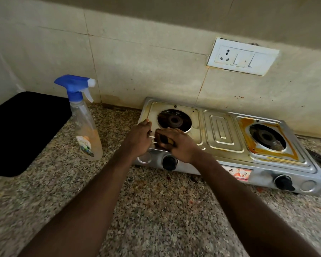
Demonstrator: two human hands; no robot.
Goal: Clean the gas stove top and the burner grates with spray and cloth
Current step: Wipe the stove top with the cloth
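A steel two-burner gas stove sits on the granite counter with both grates off. Its left burner has a mostly shiny surround. The right burner is ringed by orange-brown grime. My right hand grips a dark scrub pad with a yellow edge and presses it on the stove's front left corner. My left hand rests curled on the stove's left edge, beside the pad. A clear spray bottle with a blue trigger head stands upright on the counter left of the stove.
A black sink or tray lies at the far left. A white wall socket with switches is above the stove on the stained tiled wall. Two black knobs face front. A dark object lies right of the stove.
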